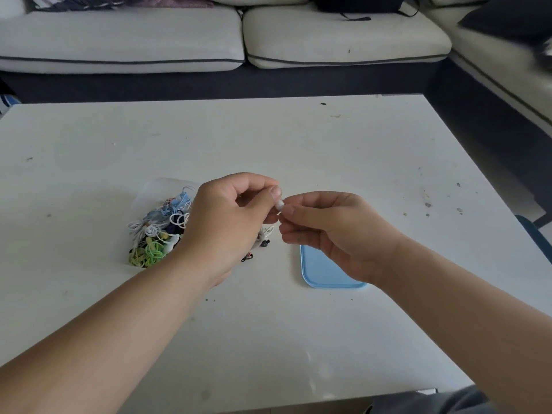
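Note:
Both hands meet above the middle of the white table (268, 339). My left hand (230, 222) and my right hand (331, 231) pinch the same small white piece (280, 205) between thumb and fingertips, one at each end. What the piece is cannot be told. Under and left of my left hand lies a pile of small loops and cords (158, 231) in white, blue, green, yellow and dark colours, on a clear plastic bag (155, 186). A few white and black bits (264, 237) lie below the hands.
A light blue tray (322, 279) lies flat on the table beneath my right wrist, partly hidden by it. A cream sofa (328, 37) runs along the far side and turns down the right. Small dark specks dot the table's right part.

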The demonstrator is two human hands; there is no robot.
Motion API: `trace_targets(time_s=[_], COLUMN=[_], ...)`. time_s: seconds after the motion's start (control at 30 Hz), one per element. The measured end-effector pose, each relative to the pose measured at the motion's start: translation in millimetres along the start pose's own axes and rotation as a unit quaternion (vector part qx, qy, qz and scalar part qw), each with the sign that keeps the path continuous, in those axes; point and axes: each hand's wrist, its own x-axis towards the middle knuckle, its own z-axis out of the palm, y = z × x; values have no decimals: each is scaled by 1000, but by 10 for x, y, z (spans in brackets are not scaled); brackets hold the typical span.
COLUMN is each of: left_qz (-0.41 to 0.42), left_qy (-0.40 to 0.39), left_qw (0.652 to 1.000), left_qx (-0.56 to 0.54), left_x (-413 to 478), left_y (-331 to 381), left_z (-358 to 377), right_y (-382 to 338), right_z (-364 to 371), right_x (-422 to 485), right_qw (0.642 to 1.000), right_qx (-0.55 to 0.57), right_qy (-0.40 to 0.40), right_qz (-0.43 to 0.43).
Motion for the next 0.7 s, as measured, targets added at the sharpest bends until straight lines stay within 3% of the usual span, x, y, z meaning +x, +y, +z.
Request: trace_targets(time_s=[0.2, 0.47, 0.7], left_qz=[-29, -32, -15], left_qy=[-58, -62, -65], left_qw=[998, 998, 998], left_qx=[8, 10, -1], left_x=[20, 28, 29], left_y=[24, 42, 65], left_z=[-40, -73, -76], right_y=[-51, -77, -88], right_z=[-42, -74, -76], right_x=[-2, 16, 22], right_qw=[1000, 995, 996], right_qx=[19, 95, 85], right_qy=[16, 33, 11], right_qz=[4, 12, 12])
